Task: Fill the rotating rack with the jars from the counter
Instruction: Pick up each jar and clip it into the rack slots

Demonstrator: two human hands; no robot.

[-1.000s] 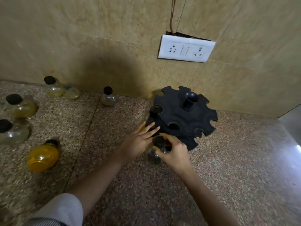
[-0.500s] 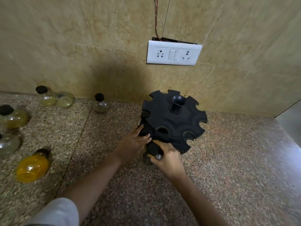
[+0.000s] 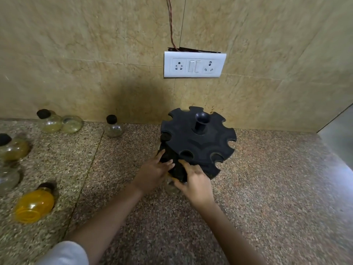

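A black rotating rack point(image 3: 200, 142) with notched edges and a centre knob stands on the counter near the wall. One jar's black cap point(image 3: 165, 136) sits in a notch on its left side. My right hand point(image 3: 194, 183) grips a clear jar point(image 3: 172, 187) at the rack's lower front edge, the jar mostly hidden under my fingers and the rack. My left hand point(image 3: 154, 172) rests with straight fingers against the rack's front left. Loose jars lie to the left: a yellow one point(image 3: 34, 205), a clear one point(image 3: 113, 127), and a pair by the wall point(image 3: 50, 121).
Two more jars point(image 3: 11, 148) sit at the far left edge of the speckled granite counter point(image 3: 267, 188). A white socket plate point(image 3: 194, 65) with a hanging wire is on the tiled wall above the rack. A steel surface point(image 3: 340, 134) borders the right.
Both hands have moved the clear jar in under the rack's front edge, so its cap no longer shows. The view has shifted so everything sits lower and more to the left.
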